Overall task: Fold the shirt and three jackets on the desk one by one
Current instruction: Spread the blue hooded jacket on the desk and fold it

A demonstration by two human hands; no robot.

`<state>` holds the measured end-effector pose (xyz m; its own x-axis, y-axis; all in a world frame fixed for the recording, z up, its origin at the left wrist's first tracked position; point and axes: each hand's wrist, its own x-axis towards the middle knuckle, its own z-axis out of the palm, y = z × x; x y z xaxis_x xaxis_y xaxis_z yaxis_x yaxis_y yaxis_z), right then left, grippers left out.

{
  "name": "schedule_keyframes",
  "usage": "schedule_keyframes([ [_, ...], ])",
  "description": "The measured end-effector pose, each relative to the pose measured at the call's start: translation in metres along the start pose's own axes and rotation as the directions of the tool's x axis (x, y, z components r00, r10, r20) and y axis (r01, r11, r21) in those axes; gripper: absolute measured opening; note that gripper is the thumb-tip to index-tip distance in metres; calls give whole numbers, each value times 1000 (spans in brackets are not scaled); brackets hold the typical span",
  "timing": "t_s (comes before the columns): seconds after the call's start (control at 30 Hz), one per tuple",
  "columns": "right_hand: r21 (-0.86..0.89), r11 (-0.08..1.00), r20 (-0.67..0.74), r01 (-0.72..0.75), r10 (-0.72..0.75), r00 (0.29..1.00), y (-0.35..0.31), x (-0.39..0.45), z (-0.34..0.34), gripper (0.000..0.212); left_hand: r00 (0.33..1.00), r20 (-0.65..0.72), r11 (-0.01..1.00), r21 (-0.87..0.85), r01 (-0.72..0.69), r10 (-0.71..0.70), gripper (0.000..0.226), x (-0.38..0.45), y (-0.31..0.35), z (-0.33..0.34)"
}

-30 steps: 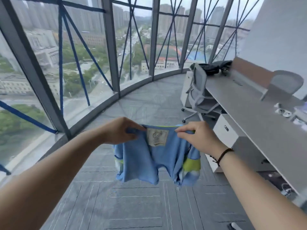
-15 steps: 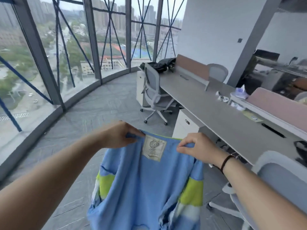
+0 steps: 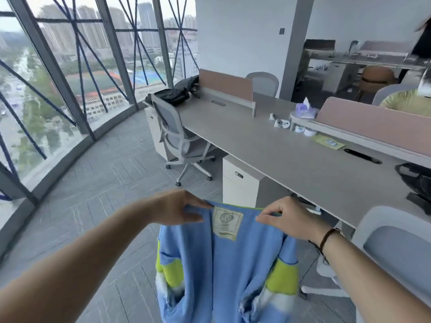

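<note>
A light blue garment with yellow-green and white bands on its sleeves hangs in the air over the floor, a cream label at its collar. My left hand pinches the collar left of the label. My right hand pinches it to the right. The long grey desk lies ahead and to the right. A black jacket sits bunched at the desk's far end. Another dark garment lies at its right edge, partly cut off.
A grey office chair stands at the desk's far part, another close on my right. White drawer unit under the desk. Small items, a tissue pack and partition panels line the desk's back. Curved glass wall to the left.
My view has swung right from the windows toward the desk. Both hands keep pinching the collar, and the blue garment now hangs lower in view and nearer the desk.
</note>
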<state>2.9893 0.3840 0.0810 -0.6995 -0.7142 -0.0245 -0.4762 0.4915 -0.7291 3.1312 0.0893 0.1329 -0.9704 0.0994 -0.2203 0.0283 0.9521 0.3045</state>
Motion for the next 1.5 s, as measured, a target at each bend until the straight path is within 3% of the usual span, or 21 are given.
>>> schedule_keyframes([
  [0.2, -11, 1000, -55, -24, 24, 998, 15, 94, -44, 8, 997, -65, 985, 170, -21, 32, 50, 91, -38, -48],
  [0.3, -90, 996, -65, -15, 9, 998, 18, 126, -56, 2, 992, -120, 977, 213, -8, 34, 51, 129, -66, -64],
  [0.43, -207, 977, -69, -40, 26, 997, 20, 171, -73, 10, 976, -189, 968, 242, -62, 110, 52, 183, -104, -85],
  [0.57, -292, 952, -175, -91, 40, 984, 17, 224, -73, 10, 968, -204, 951, 299, -82, 147, 56, 235, -148, -104],
  [0.73, -273, 944, -306, -188, 100, 947, 1, 289, -61, 5, 966, -139, 957, 227, -182, 216, 60, 296, -210, -142],
  [1.03, -228, 914, -422, -336, 218, 880, -52, 401, -68, 11, 891, -123, 899, 62, -433, 437, 56, 395, -311, -222],
  [1.2, -209, 901, -370, -379, 286, 884, -48, 437, -67, 12, 877, -68, 880, 26, -475, 476, 58, 448, -346, -233],
  [1.4, -122, 877, -191, -465, 439, 878, -10, 481, -79, 15, 850, 68, 848, 65, -526, 522, 59, 515, -360, -233],
  [1.5, -64, 887, -131, -457, 447, 885, 11, 508, -93, 13, 840, 120, 840, 67, -538, 528, 55, 553, -363, -240],
])
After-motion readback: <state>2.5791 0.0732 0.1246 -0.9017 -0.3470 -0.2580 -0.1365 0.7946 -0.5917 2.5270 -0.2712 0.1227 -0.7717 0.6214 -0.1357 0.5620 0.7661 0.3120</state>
